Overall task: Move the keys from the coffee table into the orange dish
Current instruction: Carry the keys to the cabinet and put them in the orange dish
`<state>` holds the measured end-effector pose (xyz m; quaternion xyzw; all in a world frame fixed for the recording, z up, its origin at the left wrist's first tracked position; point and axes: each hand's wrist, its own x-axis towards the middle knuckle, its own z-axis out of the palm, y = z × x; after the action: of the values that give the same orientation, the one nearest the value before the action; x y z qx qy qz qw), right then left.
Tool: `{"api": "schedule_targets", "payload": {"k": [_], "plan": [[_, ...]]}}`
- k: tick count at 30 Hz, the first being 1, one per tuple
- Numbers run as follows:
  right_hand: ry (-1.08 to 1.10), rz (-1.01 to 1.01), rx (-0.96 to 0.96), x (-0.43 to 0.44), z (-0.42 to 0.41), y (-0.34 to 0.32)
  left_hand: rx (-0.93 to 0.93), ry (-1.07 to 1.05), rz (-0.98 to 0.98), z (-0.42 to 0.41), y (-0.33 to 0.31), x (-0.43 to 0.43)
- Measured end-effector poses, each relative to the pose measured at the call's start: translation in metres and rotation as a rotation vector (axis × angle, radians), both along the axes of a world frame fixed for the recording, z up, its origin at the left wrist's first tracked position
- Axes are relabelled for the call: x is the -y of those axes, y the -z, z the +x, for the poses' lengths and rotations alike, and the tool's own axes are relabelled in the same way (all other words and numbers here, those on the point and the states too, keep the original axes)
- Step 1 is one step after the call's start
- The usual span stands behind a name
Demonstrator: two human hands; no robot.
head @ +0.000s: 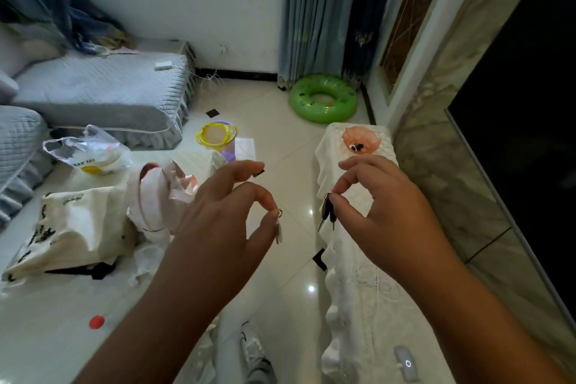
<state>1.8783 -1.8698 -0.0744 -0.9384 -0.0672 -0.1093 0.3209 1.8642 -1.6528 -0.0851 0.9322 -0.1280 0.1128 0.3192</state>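
Holding keys in both hands, the person is midway; the left hand (pixel 232 212) pinches a ring with a pale key (pixel 278 227), the right hand (pixel 378 212) pinches dark keys (pixel 327 212), both aloft between the coffee table (pixel 46 305) and a cloth-covered cabinet (pixel 367 290); the orange dish (pixel 361 139), at the cabinet's far end, seemingly holds something dark already; dropping these remains; glossy tiled floor (pixel 290 190), grey sofa (pixel 103 87).

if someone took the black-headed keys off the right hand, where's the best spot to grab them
Grip the black keys by their blades, coming from below. The right hand pinches the heads from above, and the blades hang free, pointing down. That is a judgement from the pose.
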Motion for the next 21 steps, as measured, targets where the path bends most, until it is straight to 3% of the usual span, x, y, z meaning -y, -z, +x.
{"api": "schedule_targets", "payload": {"k": [21], "plan": [[0.089,0.006,0.022,-0.06,0.207,-0.001,0.022,0.107,-0.057,0.228,0.002,-0.063]]}}
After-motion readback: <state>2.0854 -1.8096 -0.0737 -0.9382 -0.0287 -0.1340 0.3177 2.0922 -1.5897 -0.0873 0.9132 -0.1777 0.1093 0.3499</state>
